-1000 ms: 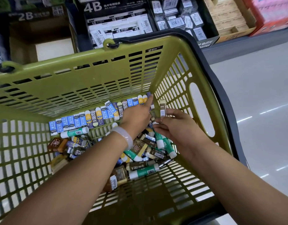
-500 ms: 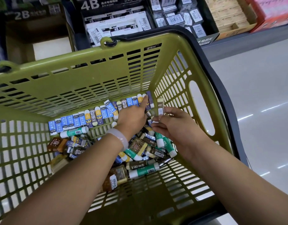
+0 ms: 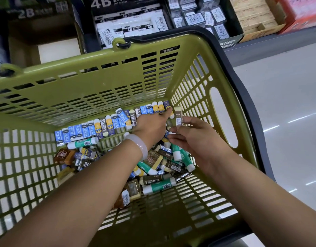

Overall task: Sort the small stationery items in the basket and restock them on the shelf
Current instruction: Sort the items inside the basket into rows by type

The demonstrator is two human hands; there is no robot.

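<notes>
A green plastic basket point(image 3: 100, 82) holds many small erasers and glue sticks. A row of blue and yellow erasers point(image 3: 93, 129) stands lined up along its far wall, and a loose heap point(image 3: 159, 166) of brown erasers and green glue sticks lies in the middle. My left hand point(image 3: 152, 127), with a pale bangle on the wrist, reaches to the right end of the row, fingertips touching the last erasers. My right hand point(image 3: 198, 138) pinches a cream and brown eraser point(image 3: 178, 116), held upright near the basket's far right corner.
Behind the basket, shelf boxes hold 4B art erasers point(image 3: 128, 27) and small barcoded packs point(image 3: 198, 16). A 2B box point(image 3: 37, 13) stands at the left, a wooden tray point(image 3: 255, 20) at the right. A black handle point(image 3: 243, 97) runs along the basket's right rim; pale floor lies beyond.
My left hand has slid further right along the eraser row toward the corner. My right hand has lifted the cream eraser slightly up and toward the far corner.
</notes>
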